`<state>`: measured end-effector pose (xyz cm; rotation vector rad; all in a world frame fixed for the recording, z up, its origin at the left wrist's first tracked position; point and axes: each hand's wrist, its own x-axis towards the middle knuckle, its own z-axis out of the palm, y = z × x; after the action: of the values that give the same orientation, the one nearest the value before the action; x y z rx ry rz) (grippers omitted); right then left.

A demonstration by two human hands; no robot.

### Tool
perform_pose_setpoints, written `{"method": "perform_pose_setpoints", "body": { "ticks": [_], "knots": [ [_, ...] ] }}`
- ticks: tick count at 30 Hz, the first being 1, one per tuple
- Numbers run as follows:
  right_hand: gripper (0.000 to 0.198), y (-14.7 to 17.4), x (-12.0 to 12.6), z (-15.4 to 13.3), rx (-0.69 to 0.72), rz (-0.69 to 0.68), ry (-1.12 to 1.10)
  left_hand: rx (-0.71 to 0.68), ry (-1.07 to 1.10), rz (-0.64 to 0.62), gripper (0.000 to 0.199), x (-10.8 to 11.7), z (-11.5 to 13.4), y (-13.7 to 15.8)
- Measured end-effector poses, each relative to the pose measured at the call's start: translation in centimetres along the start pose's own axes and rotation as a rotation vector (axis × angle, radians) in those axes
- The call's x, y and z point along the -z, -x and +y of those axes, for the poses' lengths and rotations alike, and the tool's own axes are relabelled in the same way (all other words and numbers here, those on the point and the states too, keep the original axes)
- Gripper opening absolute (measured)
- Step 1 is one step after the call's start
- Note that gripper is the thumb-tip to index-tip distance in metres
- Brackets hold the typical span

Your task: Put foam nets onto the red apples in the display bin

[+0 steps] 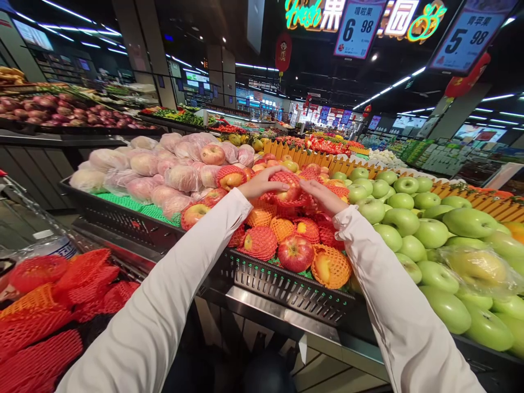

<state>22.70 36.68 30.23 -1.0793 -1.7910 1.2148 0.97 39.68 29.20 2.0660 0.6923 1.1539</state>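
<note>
Both my hands are on a red apple (292, 192) partly wrapped in a red foam net, above the middle of the fruit display. My left hand (262, 184) grips it from the left, its thumb across the near side and its fingers over the top. On the other side, my right hand (323, 196) holds the apple with bent fingers, partly hidden. Below them lie several more apples in red and orange foam nets, among them an orange-netted apple (331, 266). A bare red apple (295, 252) rests at the front of the black crate (282, 286).
Green apples (434, 232) are heaped on the right. Plastic-wrapped pinkish fruits (143, 164) fill the left side. Empty red foam nets (69, 284) and a white-capped bottle (53, 244) lie at the lower left. Price signs (360, 27) hang overhead.
</note>
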Motion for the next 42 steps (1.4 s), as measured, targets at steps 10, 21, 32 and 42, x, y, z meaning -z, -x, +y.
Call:
{"method": "perform_pose_setpoints", "body": {
  "ticks": [10,21,32,42],
  "knots": [
    [0.05,0.4,-0.5,-0.4,0.149,-0.049,0.183,-0.083,-0.018,0.005,0.056,-0.5,-0.1,0.1],
    [0.045,0.6,-0.9,-0.8,0.178,0.179,0.35,-0.023,-0.061,-0.033,0.07,-0.2,-0.4,-0.2],
    [0.038,-0.1,-0.1,-1.0,0.164,0.366,-0.164,0.06,-0.041,0.012,0.049,-0.2,-1.5,-0.5],
    [0.043,0.4,-0.3,-1.0,-0.099,0.384,-0.165,-0.334,-0.371,0.475,0.063,-1.0,0.5,0.6]
  ]
}}
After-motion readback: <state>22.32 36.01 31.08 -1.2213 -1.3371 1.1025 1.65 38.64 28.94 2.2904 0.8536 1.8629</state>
